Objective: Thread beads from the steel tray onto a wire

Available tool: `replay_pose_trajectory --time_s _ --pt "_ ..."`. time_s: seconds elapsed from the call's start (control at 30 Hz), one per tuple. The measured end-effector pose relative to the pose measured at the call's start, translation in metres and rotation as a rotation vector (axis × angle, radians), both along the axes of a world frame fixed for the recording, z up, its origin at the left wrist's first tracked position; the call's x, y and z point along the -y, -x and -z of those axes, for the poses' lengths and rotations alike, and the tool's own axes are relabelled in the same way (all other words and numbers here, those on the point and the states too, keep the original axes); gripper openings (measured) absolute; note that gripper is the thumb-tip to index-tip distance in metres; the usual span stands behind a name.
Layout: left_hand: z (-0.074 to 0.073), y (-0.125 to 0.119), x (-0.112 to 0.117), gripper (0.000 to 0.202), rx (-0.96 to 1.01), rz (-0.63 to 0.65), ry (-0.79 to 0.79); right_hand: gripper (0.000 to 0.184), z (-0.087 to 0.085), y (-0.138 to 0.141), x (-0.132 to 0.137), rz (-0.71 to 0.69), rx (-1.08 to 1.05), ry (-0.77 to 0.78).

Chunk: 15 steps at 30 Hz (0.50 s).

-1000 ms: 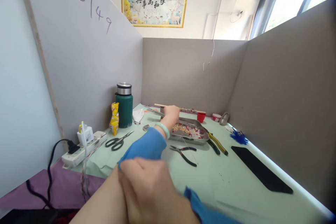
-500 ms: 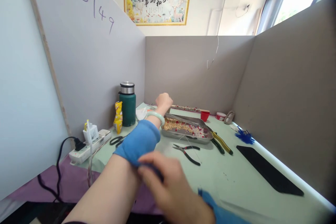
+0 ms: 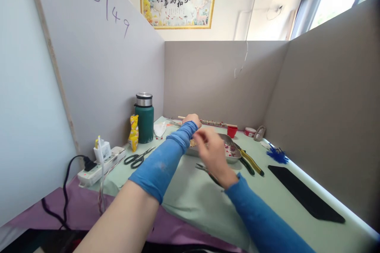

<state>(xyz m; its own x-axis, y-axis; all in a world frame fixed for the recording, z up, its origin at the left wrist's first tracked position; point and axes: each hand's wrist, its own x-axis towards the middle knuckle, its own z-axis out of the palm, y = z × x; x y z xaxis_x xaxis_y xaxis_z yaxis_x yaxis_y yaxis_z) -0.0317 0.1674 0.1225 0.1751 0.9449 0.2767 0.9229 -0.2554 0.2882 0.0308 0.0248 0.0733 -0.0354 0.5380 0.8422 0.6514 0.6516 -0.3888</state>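
My left arm reaches forward over the table, and its blue sleeve covers the forearm to the wrist. My left hand (image 3: 192,119) is curled closed at the far edge of a metal tray (image 3: 235,157) of small beads; whether it holds anything is hidden. My right hand (image 3: 211,153) hovers just right of the left wrist, over the tray. It is smeared by motion, so its fingers cannot be read. Black-handled pliers (image 3: 204,168) lie partly hidden under it.
Yellow-handled pliers (image 3: 252,163), a red cup (image 3: 232,131) and a beaded stick (image 3: 216,122) lie near the tray. A green flask (image 3: 144,120), yellow packet (image 3: 133,132), scissors (image 3: 138,159) and power strip (image 3: 99,165) stand left. A black mat (image 3: 305,199) lies right. Partition walls enclose three sides.
My right hand slid the blue sleeve from mid-forearm to the left wrist, covering the green bracelet, and moved forward over the tray. The left hand lowered slightly.
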Motion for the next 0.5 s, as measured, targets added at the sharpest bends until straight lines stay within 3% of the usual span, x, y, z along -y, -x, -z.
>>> replay_pose_trajectory --time_s 0.03,0.13,0.27,0.4,0.5 --pt "0.001 0.003 -0.002 0.023 -0.007 -0.022 -0.01 0.014 0.004 0.012 0.013 -0.075 0.046 0.026" --pt "0.005 0.007 -0.007 0.024 -0.028 -0.08 -0.035 0.012 0.009 0.034 0.032 -0.098 0.011 0.086" --pt "0.01 0.01 -0.01 0.02 -0.048 -0.106 -0.06 0.015 -0.005 0.039 0.044 -0.254 -0.031 0.151" --pt "0.017 0.014 -0.01 0.012 -0.049 -0.118 -0.092 0.019 -0.017 0.061 0.086 -0.371 -0.053 0.272" --pt "0.012 0.028 -0.012 0.012 -0.016 -0.157 -0.101 0.01 -0.001 0.086 0.126 -0.362 0.068 0.228"
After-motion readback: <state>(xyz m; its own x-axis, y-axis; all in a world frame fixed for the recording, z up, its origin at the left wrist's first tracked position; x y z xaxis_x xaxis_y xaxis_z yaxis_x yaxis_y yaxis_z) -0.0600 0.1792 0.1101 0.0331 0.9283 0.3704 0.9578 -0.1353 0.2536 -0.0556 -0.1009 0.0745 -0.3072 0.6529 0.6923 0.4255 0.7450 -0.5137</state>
